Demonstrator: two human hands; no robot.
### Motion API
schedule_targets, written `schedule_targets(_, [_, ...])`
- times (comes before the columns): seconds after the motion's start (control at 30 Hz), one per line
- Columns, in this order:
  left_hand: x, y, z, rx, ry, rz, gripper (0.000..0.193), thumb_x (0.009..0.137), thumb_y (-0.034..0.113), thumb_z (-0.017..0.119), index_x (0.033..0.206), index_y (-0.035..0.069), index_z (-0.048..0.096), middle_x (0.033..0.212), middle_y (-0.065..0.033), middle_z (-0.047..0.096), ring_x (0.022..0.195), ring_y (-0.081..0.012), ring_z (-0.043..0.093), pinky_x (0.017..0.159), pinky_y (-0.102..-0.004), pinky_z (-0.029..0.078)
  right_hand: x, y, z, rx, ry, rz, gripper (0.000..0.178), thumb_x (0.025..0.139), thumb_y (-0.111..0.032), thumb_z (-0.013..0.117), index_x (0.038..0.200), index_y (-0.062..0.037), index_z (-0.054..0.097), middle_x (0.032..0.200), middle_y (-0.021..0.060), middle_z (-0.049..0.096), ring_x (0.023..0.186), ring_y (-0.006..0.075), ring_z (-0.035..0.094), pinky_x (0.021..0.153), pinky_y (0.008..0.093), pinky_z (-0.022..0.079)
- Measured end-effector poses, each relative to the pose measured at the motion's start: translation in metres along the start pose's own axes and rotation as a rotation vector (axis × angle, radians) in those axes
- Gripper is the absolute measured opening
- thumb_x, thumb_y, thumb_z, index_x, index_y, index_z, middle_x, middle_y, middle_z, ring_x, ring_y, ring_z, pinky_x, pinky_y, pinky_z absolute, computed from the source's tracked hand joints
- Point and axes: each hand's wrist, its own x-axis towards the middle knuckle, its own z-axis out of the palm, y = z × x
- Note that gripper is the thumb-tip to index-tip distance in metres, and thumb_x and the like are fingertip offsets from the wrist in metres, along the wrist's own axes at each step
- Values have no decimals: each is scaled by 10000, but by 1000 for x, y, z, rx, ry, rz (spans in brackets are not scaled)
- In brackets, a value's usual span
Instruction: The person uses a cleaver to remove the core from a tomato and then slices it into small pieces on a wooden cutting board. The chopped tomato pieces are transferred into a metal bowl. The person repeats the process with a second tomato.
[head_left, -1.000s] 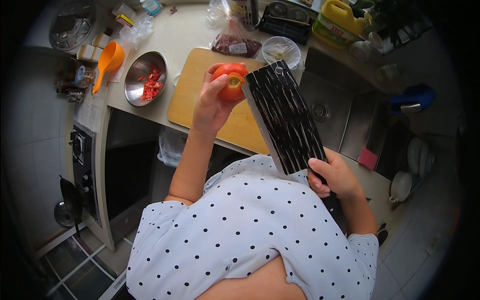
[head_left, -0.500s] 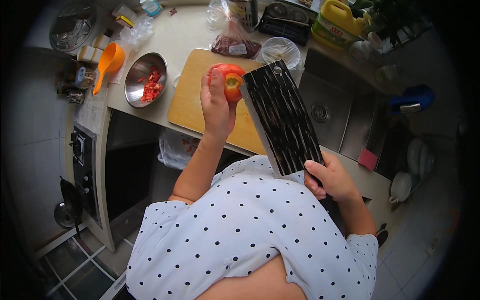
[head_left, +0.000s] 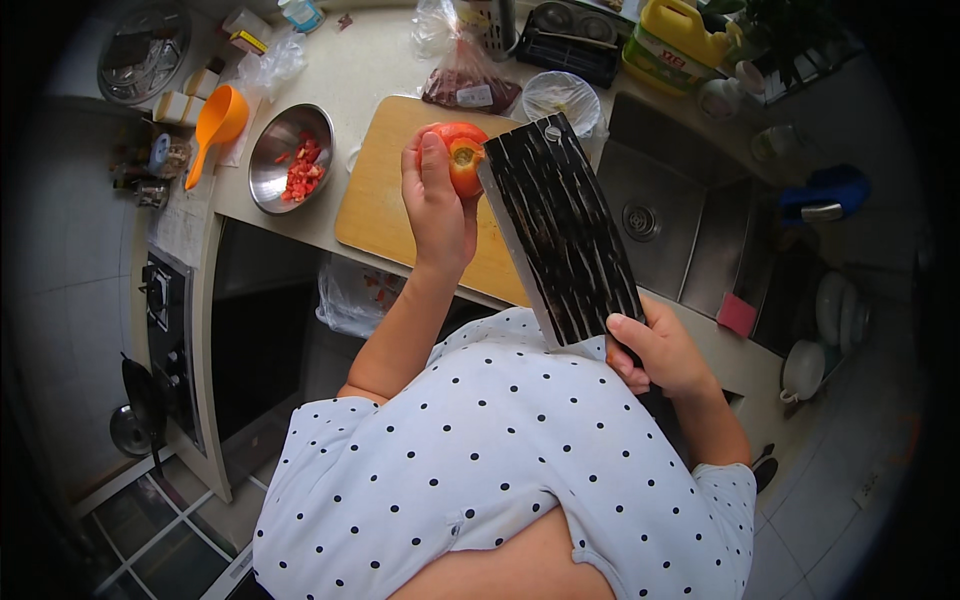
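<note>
My left hand (head_left: 437,215) is closed round a red tomato (head_left: 462,140), held up above the wooden cutting board (head_left: 378,190). A yellowish hollow at the stem end of the tomato faces the blade. My right hand (head_left: 662,347) grips the handle of a broad black cleaver (head_left: 565,230) with pale streaks on its face. Its far corner meets the right side of the tomato, while the bright edge points to the left. Red diced pieces (head_left: 303,178) lie in a steel bowl (head_left: 262,165) left of the board.
To the right is a steel sink (head_left: 650,180) with a pink sponge (head_left: 737,315) on its near edge. Behind the board are a bag of dark red contents (head_left: 470,88) and a plastic-covered bowl (head_left: 561,100). An orange ladle (head_left: 220,125) and a yellow oil jug (head_left: 672,45) stand farther out.
The cleaver has shifted slightly up and to the left. Both hands keep their grips, and the tomato has barely moved.
</note>
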Motion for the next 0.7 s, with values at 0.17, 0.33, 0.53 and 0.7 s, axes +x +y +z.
schedule_targets(0.17, [10, 2, -4, -47, -78, 37, 368, 949, 388, 476, 1162, 99, 395, 1053, -68, 518, 911, -157, 575, 733, -289, 546, 0, 1, 0, 23, -28, 8, 133, 943, -155, 451, 858, -52, 443, 546, 16, 469, 381, 52, 345, 336, 224, 256])
schedule_targets(0.33, [3, -8, -1, -20, 5, 129, 362, 975, 376, 409, 1168, 70, 399, 1033, -84, 537, 943, -182, 591, 798, -310, 531, 4, 3, -4, 69, -57, 13, 137, 943, -157, 447, 855, -54, 442, 546, 18, 473, 376, 47, 345, 326, 219, 259])
schedule_targets(0.53, [9, -7, -5, -32, -126, 87, 392, 974, 396, 400, 1200, 76, 401, 1110, -90, 535, 1016, -222, 571, 879, -361, 492, 2, 2, -4, 94, -61, 4, 136, 943, -154, 439, 854, -50, 442, 541, 18, 469, 375, 40, 351, 320, 211, 271])
schedule_targets(0.7, [24, 2, -30, -84, -363, -208, 377, 957, 361, 446, 1225, 101, 396, 1191, -108, 512, 1034, -227, 564, 896, -403, 484, -1, -2, -9, 142, -57, 16, 126, 942, -142, 431, 862, -46, 445, 536, 11, 457, 371, 42, 351, 312, 203, 269])
